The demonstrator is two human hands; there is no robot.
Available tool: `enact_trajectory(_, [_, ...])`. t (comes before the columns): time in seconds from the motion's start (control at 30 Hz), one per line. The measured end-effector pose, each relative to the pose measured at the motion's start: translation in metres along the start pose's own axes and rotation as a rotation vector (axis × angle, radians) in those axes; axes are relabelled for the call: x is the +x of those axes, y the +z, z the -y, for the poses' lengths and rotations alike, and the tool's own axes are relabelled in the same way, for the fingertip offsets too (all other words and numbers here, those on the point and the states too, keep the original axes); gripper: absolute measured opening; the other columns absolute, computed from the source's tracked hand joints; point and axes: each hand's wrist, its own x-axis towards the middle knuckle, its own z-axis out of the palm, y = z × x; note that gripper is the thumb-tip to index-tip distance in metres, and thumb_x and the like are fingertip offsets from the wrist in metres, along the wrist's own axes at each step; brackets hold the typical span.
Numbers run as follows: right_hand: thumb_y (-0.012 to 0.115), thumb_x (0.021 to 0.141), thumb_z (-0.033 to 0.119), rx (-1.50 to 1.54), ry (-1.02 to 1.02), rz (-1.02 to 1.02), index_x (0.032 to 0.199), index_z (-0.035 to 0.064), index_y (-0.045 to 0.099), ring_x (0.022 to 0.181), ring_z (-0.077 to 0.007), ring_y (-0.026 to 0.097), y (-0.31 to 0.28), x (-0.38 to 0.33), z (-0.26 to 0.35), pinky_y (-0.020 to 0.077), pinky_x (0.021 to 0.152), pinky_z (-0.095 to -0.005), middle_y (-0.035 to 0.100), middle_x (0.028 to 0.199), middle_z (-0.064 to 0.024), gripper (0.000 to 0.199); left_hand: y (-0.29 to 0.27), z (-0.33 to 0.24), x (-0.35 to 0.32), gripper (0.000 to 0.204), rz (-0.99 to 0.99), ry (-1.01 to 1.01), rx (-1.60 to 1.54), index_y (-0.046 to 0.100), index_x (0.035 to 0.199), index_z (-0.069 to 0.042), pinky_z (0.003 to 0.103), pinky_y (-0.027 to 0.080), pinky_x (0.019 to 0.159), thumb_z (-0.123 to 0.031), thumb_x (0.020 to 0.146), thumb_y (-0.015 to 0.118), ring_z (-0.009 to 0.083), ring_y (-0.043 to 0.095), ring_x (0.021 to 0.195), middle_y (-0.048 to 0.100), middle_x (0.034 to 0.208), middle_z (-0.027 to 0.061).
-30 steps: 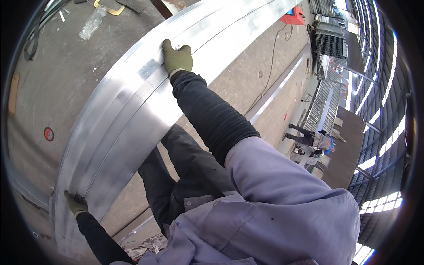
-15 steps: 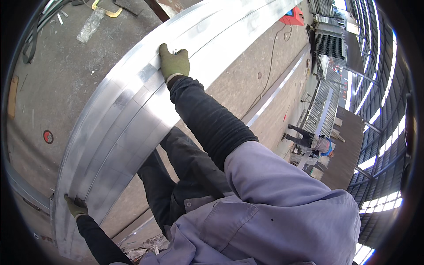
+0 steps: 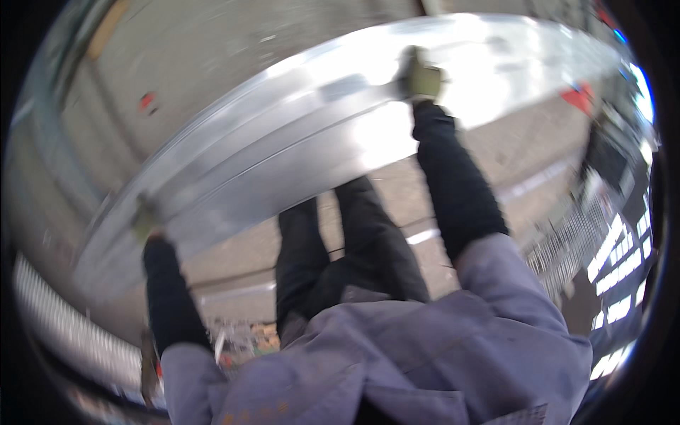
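A long shiny metal profile sheet (image 3: 297, 142) stretches across the view from lower left to upper right, held off the concrete floor. My right hand (image 3: 423, 78), in a yellow-green glove, grips its upper edge near the right. My left hand (image 3: 145, 221), gloved the same, holds the sheet near its left end. Both arms wear black sleeves under a grey-purple jacket. The picture is blurred by motion.
My legs in black trousers (image 3: 347, 241) stand on a concrete floor (image 3: 496, 156) with a painted line. A red object (image 3: 581, 95) lies at the far right, stacked metal racks (image 3: 574, 234) lower right, and a small red mark (image 3: 147, 101) on the floor upper left.
The view has swung so the sheet now lies more level across the frame. Both hands keep their grip at the same places on it.
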Motion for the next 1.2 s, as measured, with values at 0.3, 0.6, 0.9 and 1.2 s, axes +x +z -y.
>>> enact_trajectory(0.3, [0.079, 0.083, 0.071, 0.948, 0.721, 0.072, 0.101, -0.0080, 0.079, 0.078, -0.0263, 0.071, -0.046, 0.008, 0.023, 0.0558, 0.075, -0.0371, 0.078, 0.092, -0.0144, 0.081, -0.145, -0.226, -0.103, 0.083, 0.039, -0.060, -0.555, 0.072, 0.100, 0.001, 0.051, 0.054, 0.090, -0.081, 0.085, 0.067, 0.0440, 0.071, 0.100, 0.075, 0.102, 0.0256])
enact_trajectory(0.6, [0.051, 0.096, 0.083, 0.759, 0.503, -0.035, 0.089, -0.0059, 0.076, 0.059, -0.0180, 0.052, -0.024, 0.004, -0.031, 0.0404, 0.057, -0.0366, 0.059, 0.064, -0.0053, 0.093, -0.150, -0.246, -0.088, 0.081, 0.221, -0.105, -0.571, 0.069, 0.119, -0.003, 0.049, 0.057, 0.091, -0.076, 0.083, 0.073, 0.0385, 0.074, 0.106, 0.077, 0.109, 0.0216])
enact_trajectory(0.9, [0.049, 0.109, 0.015, 0.971, -0.420, 0.372, 0.126, 0.0057, 0.069, 0.068, -0.0075, 0.048, -0.123, -0.053, 0.200, 0.0408, 0.058, -0.0251, 0.056, 0.088, 0.0030, 0.028, -0.149, -0.247, -0.083, 0.070, 0.324, -0.183, -0.672, 0.074, 0.111, -0.009, 0.047, 0.058, 0.082, -0.072, 0.080, 0.079, 0.0343, 0.077, 0.099, 0.080, 0.101, 0.0147])
enact_trajectory(1.2, [0.070, 0.104, 0.028, 1.089, -0.747, 0.745, 0.117, 0.0038, 0.079, 0.089, -0.0103, 0.065, -0.181, -0.092, 0.449, 0.0521, 0.078, -0.0288, 0.075, 0.100, -0.0039, 0.029, -0.144, -0.247, -0.084, 0.052, 0.210, -0.191, -0.784, 0.079, 0.103, -0.013, 0.048, 0.051, 0.090, -0.057, 0.078, 0.086, 0.0327, 0.076, 0.099, 0.080, 0.096, 0.0124])
